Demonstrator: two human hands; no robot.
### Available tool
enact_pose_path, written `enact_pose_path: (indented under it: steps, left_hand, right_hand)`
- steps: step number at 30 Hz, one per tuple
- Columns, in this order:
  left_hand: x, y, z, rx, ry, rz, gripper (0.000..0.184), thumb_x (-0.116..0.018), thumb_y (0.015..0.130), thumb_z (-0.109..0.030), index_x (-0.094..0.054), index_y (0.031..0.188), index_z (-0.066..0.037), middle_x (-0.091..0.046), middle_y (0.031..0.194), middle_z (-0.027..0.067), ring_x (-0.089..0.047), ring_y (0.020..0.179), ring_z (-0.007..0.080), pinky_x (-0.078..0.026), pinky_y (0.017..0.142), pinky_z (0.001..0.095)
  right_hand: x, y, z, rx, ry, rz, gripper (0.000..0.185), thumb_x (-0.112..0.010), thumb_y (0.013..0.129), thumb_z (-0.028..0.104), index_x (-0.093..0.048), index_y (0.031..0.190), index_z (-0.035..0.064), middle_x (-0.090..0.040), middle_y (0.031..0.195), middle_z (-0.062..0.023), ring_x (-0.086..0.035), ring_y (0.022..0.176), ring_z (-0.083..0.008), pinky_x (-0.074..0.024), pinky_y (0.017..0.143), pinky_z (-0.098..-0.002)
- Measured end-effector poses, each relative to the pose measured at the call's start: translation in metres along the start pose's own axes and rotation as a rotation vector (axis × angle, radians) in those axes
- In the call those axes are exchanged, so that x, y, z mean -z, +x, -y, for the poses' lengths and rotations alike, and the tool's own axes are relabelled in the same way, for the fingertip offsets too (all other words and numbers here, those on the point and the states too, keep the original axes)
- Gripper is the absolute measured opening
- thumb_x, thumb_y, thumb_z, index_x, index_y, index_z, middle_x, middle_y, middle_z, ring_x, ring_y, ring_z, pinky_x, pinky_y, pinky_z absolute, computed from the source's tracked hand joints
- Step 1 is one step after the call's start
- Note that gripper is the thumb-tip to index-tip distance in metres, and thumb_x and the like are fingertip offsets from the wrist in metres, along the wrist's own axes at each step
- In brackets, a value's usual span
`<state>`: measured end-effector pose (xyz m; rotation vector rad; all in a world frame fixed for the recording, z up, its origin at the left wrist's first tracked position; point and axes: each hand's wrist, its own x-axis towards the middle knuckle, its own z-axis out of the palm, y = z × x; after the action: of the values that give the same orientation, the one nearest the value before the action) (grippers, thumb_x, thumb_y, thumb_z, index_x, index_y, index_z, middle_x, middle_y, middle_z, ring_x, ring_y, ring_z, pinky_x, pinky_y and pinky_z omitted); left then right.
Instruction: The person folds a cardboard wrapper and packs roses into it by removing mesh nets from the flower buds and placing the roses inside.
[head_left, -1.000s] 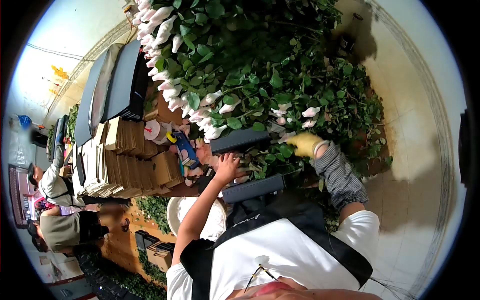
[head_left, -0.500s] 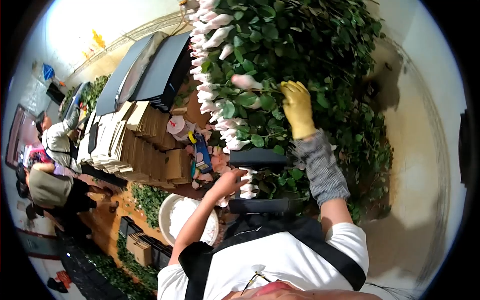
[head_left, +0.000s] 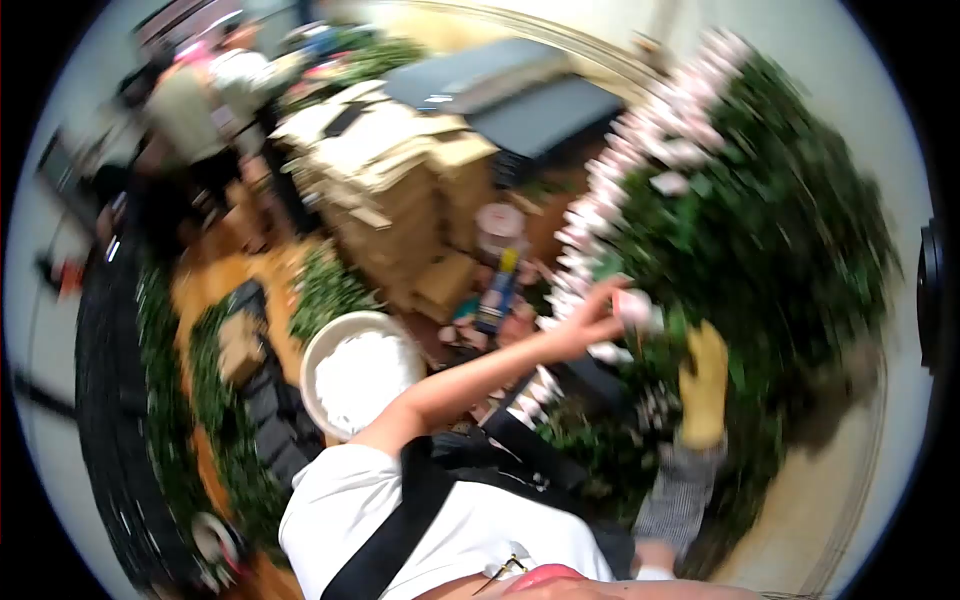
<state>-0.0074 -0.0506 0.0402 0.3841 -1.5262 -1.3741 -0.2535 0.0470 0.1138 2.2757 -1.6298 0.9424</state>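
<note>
My right hand (head_left: 704, 390), in a yellow glove, is closed on the leafy stem of a single rose (head_left: 640, 312). The rose's pale pink head points left, toward my bare left hand (head_left: 598, 318). My left fingers are curled against that head; motion blur softens the exact contact. Behind my hands lies a large pile of roses (head_left: 790, 190) with dark green leaves, their pale heads lined up along its left side. Closer to my body, a few more pale heads (head_left: 540, 392) sit by a dark box-like divider (head_left: 530, 445).
A white tub (head_left: 312, 385) with white contents stands left of my arm. Beyond it are stacked cardboard sheets (head_left: 400, 210), dark grey panels (head_left: 540, 110), a blue tube-like item (head_left: 495, 300) and loose petals. Several people (head_left: 190, 110) stand at the far left.
My view has turned left. My left hand has moved from the nearer rose heads up to the single rose's head. My right hand has brought that rose closer to my body.
</note>
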Motion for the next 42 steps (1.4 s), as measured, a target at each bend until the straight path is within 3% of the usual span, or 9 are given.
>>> enact_pose_path:
  steps: [3,6,11,15,19,23,28,35,42]
  left_hand:
    - [-0.003,-0.001,-0.028,-0.336,0.213,0.159,0.046,-0.069,0.089,-0.009,-0.054,0.132,-0.008,-0.054,0.131,0.012,-0.06,0.109,0.0208,-0.048,0.095,0.034]
    - [-0.018,-0.032,-0.059,-0.086,0.158,0.401,0.044,-0.052,0.094,0.004,-0.051,0.137,-0.005,-0.055,0.13,0.014,-0.058,0.113,0.0246,-0.048,0.096,0.0363]
    - [-0.025,-0.062,-0.066,-0.249,0.13,0.325,0.039,-0.068,0.087,-0.004,-0.059,0.125,-0.006,-0.058,0.128,0.0127,-0.054,0.123,0.0296,-0.043,0.103,0.039]
    - [-0.028,-0.064,-0.068,0.115,0.104,-0.033,0.024,-0.074,0.089,-0.015,-0.062,0.107,-0.005,-0.068,0.103,0.0067,-0.066,0.095,0.0163,-0.053,0.083,0.0326]
    - [-0.057,-0.072,-0.093,0.294,0.103,-0.05,0.033,-0.075,0.089,-0.017,-0.056,0.114,-0.006,-0.068,0.1,0.0089,-0.066,0.088,0.0152,-0.052,0.077,0.0315]
    - [-0.062,-0.082,-0.084,0.168,0.127,-0.066,0.039,-0.076,0.088,-0.021,-0.054,0.116,-0.005,-0.067,0.099,0.0101,-0.065,0.091,0.017,-0.051,0.077,0.0329]
    - [-0.053,-0.089,-0.093,0.207,0.137,-0.09,0.04,-0.077,0.086,-0.025,-0.057,0.111,-0.002,-0.068,0.09,0.0138,-0.067,0.08,0.0221,-0.053,0.071,0.0336]
    - [-0.056,-0.09,-0.077,0.177,0.187,-0.055,0.036,-0.073,0.09,-0.027,-0.057,0.113,-0.004,-0.071,0.093,0.0095,-0.069,0.081,0.0197,-0.054,0.071,0.0325]
    - [-0.019,-0.085,-0.069,0.117,0.142,-0.1,0.029,-0.075,0.088,-0.016,-0.061,0.111,-0.005,-0.069,0.106,0.0054,-0.065,0.099,0.0141,-0.051,0.089,0.0307]
  right_hand:
    - [-0.012,-0.036,-0.016,0.043,0.168,0.312,0.065,-0.054,0.064,-0.014,-0.061,0.125,0.0068,-0.055,0.135,-0.0193,-0.049,0.128,-0.0393,-0.0352,0.113,-0.0464]
    - [-0.001,-0.039,0.006,-0.059,0.256,0.425,0.058,-0.052,0.066,-0.014,-0.061,0.12,0.0034,-0.059,0.128,-0.0181,-0.05,0.126,-0.0392,-0.0343,0.114,-0.0477]
    - [-0.009,-0.052,0.014,-0.145,0.246,0.387,0.049,-0.053,0.071,-0.012,-0.061,0.117,0.0003,-0.061,0.12,-0.0185,-0.052,0.12,-0.042,-0.035,0.112,-0.0508]
    - [0.009,-0.029,0.095,-0.113,0.014,0.195,0.08,-0.077,0.065,0.003,-0.046,0.14,-0.0001,-0.054,0.136,-0.0215,-0.045,0.131,-0.04,-0.0298,0.115,-0.0506]
    - [-0.035,-0.049,0.107,-0.021,0.053,0.021,0.064,-0.066,0.086,0.028,-0.047,0.141,0.0019,-0.053,0.14,-0.0173,-0.043,0.132,-0.0433,-0.0307,0.113,-0.0493]
    - [-0.042,-0.064,0.12,-0.282,0.309,-0.037,0.047,-0.058,0.093,0.024,-0.054,0.132,-0.0021,-0.059,0.133,-0.0179,-0.048,0.132,-0.0348,-0.0319,0.114,-0.052]
    - [-0.017,-0.069,0.11,0.048,0.106,-0.079,0.038,-0.04,0.107,0.022,-0.059,0.126,-0.006,-0.065,0.126,-0.0156,-0.052,0.128,-0.0392,-0.0354,0.112,-0.0516]
    - [-0.023,-0.112,0.096,-0.422,0.141,-0.428,0.032,-0.044,0.104,0.012,-0.058,0.125,-0.0075,-0.063,0.127,-0.0174,-0.056,0.123,-0.0375,-0.0531,0.096,-0.0431]
    - [0.031,-0.112,0.07,-0.373,-0.114,-0.371,0.039,-0.051,0.095,0.008,-0.054,0.133,-0.0022,-0.057,0.135,-0.0178,-0.056,0.123,-0.0366,-0.0525,0.097,-0.0418]
